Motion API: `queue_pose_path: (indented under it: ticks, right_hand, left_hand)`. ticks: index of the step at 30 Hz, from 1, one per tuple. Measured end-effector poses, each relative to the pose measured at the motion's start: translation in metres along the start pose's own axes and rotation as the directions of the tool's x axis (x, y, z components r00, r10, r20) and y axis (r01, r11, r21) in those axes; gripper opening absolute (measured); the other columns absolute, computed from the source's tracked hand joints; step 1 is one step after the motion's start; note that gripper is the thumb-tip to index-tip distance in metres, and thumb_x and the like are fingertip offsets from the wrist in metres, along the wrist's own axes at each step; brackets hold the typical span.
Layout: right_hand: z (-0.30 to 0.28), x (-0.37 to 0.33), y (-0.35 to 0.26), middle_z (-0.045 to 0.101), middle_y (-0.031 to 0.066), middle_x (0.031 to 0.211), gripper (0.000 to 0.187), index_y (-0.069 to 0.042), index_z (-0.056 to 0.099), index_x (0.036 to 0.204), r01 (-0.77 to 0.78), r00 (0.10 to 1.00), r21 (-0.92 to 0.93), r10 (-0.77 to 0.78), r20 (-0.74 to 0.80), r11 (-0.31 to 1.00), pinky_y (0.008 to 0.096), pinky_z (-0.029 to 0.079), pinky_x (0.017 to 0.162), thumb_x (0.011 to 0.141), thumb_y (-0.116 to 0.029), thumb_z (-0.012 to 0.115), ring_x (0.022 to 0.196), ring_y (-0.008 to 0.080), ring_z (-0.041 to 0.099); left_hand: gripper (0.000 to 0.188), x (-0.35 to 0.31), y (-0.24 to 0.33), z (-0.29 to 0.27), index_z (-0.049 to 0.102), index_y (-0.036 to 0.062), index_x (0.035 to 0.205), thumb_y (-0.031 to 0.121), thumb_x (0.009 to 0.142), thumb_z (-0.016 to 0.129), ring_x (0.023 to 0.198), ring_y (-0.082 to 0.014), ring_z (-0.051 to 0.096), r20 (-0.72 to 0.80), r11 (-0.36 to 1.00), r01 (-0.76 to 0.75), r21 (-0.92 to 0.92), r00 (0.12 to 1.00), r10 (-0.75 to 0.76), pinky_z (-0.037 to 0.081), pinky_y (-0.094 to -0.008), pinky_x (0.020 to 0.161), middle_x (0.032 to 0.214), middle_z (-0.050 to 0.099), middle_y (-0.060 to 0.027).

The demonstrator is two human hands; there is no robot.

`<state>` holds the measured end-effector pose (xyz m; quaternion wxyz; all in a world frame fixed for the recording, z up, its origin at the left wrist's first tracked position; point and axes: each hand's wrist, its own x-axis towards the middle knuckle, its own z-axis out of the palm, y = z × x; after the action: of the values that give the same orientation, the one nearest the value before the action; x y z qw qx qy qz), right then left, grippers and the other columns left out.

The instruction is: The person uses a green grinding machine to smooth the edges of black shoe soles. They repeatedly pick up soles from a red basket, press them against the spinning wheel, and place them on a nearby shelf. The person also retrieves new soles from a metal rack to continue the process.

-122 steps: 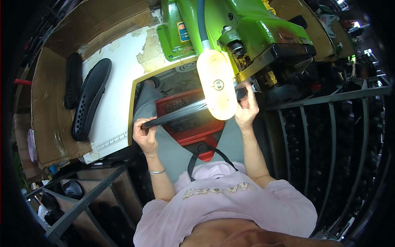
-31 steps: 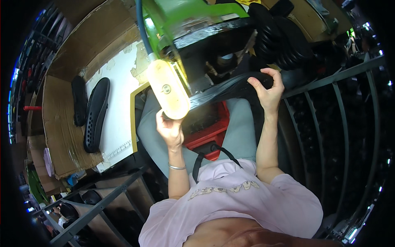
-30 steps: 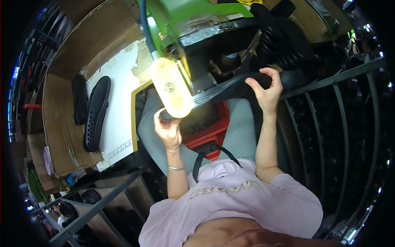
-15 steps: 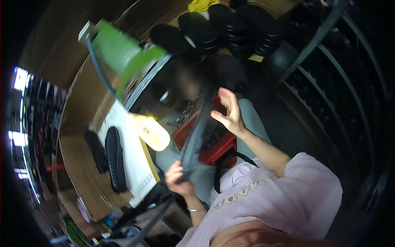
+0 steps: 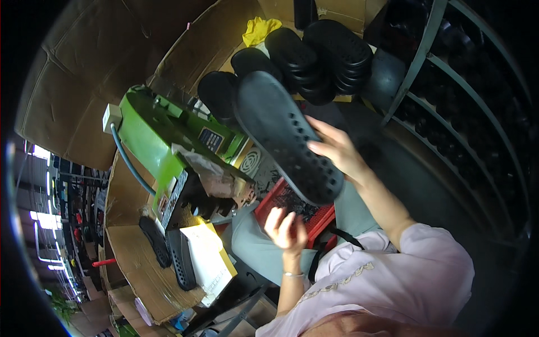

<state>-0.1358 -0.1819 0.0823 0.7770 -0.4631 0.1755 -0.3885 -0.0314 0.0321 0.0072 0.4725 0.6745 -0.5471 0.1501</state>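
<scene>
A black shoe sole (image 5: 272, 126) with rows of holes along its lower half is tilted up in front of me. My right hand (image 5: 337, 149) grips its right edge, with the thumb on the near face. Below the sole's lower end, my left hand (image 5: 286, 230) is apart from it, its fingers loosely curled and spaced, with nothing visible in them. Under both hands, a red basket (image 5: 323, 222) holding small black pieces rests by my legs. To the left of the sole stands a green machine (image 5: 157, 132) with a blue-grey cable.
Stacks of black soles (image 5: 337, 50) stand at the back beside a yellow cloth (image 5: 261, 31). Two dark soles (image 5: 181, 261) lie at the left by a white box (image 5: 210, 261). Cardboard walls (image 5: 73, 84) surround the machine. A metal rack (image 5: 418, 62) rises at the right.
The sole has passed from my left hand to my right hand and now shows its broad face. My left hand has let go. The view has shifted, bringing the green machine more fully into sight.
</scene>
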Motion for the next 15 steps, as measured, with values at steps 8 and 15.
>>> queue_pose_path:
  ticks: [8, 15]
  right_hand:
    - [0.086, 0.214, 0.046, 0.054, 0.0247, 0.126, 0.059, 0.007, 0.037, 0.138, -0.045, 0.999, -0.092, 0.045, -0.003, 0.995, 0.0377, 0.042, 0.097, 0.082, -0.004, 0.052, 0.112, 0.0289, 0.057]
    - [0.094, 0.266, 0.084, 0.044, 0.0261, 0.136, 0.043, 0.003, 0.061, 0.115, -0.192, 0.980, -0.826, 0.056, -0.191, 0.530, 0.0513, 0.025, 0.111, 0.077, -0.014, 0.052, 0.131, 0.0467, 0.032]
  left_hand:
    - [0.030, -0.005, -0.156, -0.207, 0.061, 0.0019, 0.106, 0.016, 0.080, 0.068, 0.117, -0.0381, 0.046, -0.136, 0.559, 0.271, 0.784, 0.953, -0.272, 0.033, -0.0491, 0.103, 0.118, 0.054, -0.0192]
    - [0.059, -0.033, -0.199, -0.287, 0.058, 0.0171, 0.126, 0.053, 0.079, 0.063, 0.121, -0.0343, 0.044, -0.437, -0.037, 0.545, 0.838, 0.628, -0.643, 0.028, -0.0652, 0.101, 0.128, 0.052, -0.0078]
